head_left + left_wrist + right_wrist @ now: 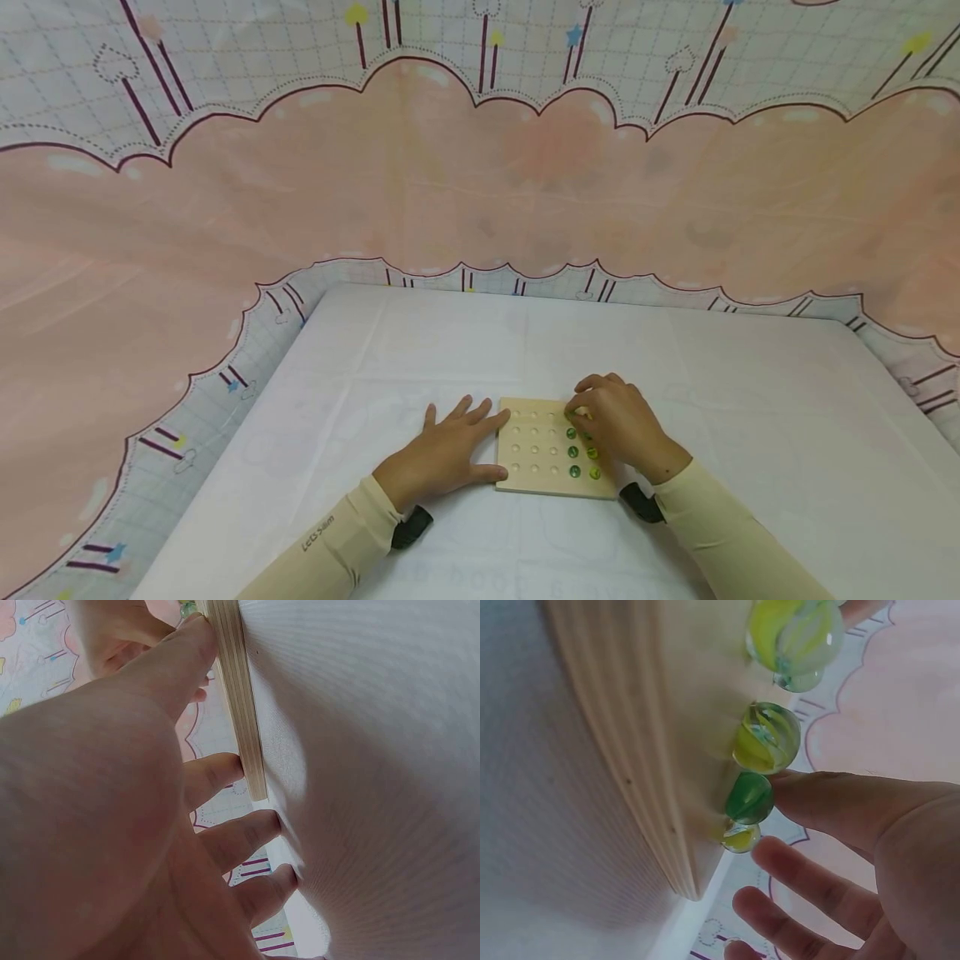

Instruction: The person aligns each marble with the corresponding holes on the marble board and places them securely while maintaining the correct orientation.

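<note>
A square wooden board (525,458) with rows of round hollows lies on the white table. My left hand (448,454) is spread at its left side, thumb and a fingertip against the edge; in the left wrist view the fingers (225,840) reach past the board's layered side (244,712). At the far right corner, my right hand (618,421) pinches a green marble (569,413) at the top of the second column from the right. In the right wrist view, its thumb (825,799) comes up beside a green marble (750,797), near a yellow-swirled marble (741,838).
Green marbles (574,472) and yellow-green marbles (595,473) fill hollows in the board's two right columns. The white tablecloth (360,433) surrounds the board. Behind the table hangs a pink patterned cloth (480,192). Each wrist wears a black band (412,527).
</note>
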Demonstrator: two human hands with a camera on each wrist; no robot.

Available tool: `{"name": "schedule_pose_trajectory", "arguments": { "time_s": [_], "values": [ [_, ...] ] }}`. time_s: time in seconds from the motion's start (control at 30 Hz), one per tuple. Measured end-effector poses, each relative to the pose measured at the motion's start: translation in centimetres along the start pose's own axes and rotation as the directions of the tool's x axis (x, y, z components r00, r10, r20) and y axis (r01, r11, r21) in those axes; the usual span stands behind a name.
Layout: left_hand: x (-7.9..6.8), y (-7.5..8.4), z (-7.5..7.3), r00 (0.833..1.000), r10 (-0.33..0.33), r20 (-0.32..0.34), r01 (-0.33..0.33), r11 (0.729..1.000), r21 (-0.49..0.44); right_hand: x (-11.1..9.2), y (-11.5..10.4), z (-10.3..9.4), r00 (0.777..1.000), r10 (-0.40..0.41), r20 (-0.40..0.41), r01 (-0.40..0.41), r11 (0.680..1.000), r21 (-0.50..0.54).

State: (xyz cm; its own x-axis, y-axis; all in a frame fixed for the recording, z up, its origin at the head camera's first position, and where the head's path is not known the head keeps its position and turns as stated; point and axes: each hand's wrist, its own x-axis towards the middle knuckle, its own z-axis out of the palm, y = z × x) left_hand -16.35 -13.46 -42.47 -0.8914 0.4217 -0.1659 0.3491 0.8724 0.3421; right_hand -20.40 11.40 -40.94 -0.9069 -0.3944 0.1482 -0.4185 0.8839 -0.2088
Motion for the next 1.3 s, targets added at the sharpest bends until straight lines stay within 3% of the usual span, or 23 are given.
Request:
{"name": "schedule_pose_trajectory", "arguments": {
  "time_s": [0.9,1.3],
  "values": [
    [0.0,0.3,-0.2,1.000,-0.002,0.004,0.002,1.000,-0.002,0.0,0.0,0.0,1.000,-0.023,-0.006,0.023,1.000,0.000],
    [-0.1,0.2,-0.1,1.000,0.012,-0.007,-0.012,1.000,-0.006,-1.3,0.4,-0.9,0.999,0.027,-0.039,-0.028,0.999,-0.016]
  ]
}}
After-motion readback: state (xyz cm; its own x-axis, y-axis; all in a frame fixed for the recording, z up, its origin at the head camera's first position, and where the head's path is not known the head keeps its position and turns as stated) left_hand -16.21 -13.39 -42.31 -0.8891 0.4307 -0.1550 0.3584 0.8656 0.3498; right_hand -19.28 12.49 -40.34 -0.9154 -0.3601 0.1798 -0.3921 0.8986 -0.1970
